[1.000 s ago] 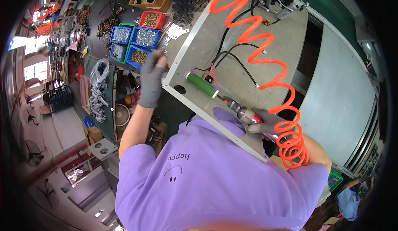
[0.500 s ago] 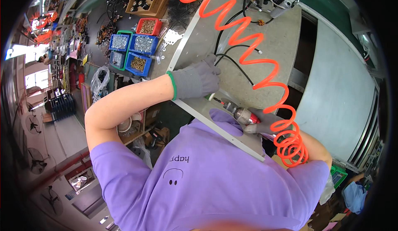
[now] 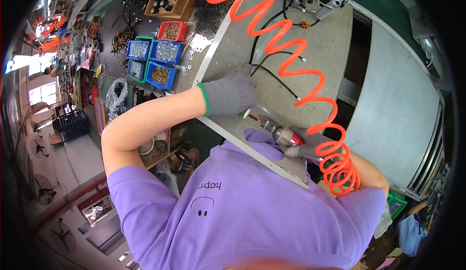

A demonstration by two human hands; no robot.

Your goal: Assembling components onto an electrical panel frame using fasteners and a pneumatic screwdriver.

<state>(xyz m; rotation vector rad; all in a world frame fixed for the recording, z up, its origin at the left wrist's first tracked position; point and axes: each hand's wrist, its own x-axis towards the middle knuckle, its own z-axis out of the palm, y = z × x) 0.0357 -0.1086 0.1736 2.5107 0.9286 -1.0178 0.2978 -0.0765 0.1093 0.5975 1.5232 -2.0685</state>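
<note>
In a grey knit glove with a green cuff, my left hand point(image 3: 239, 94) reaches inside a large grey sheet-metal casing point(image 3: 221, 129). Its fingers are curled together against the inner wall, and whatever they grip is hidden. A black cable point(image 3: 275, 75) runs just beyond the fingertips. My right hand point(image 3: 310, 145), also gloved, is wrapped round an air screwdriver point(image 3: 285, 135) with a silver and red body. The tool's bit points left, toward a small pale piece point(image 3: 246, 113) below my left hand. An orange coiled air hose point(image 3: 318, 95) hangs over the casing and my right forearm.
Left of the casing, blue bins point(image 3: 165, 51) and a red bin point(image 3: 172, 31) hold screws and small hardware. Behind them stands a cardboard box point(image 3: 170, 0) of round parts. Fittings with a grey cylinder point(image 3: 329, 9) sit at the far end. A pale panel point(image 3: 393, 110) lies right.
Both hands keep almost the same places. The view has shifted slightly, and the left wrist and the driver have moved only a little.
</note>
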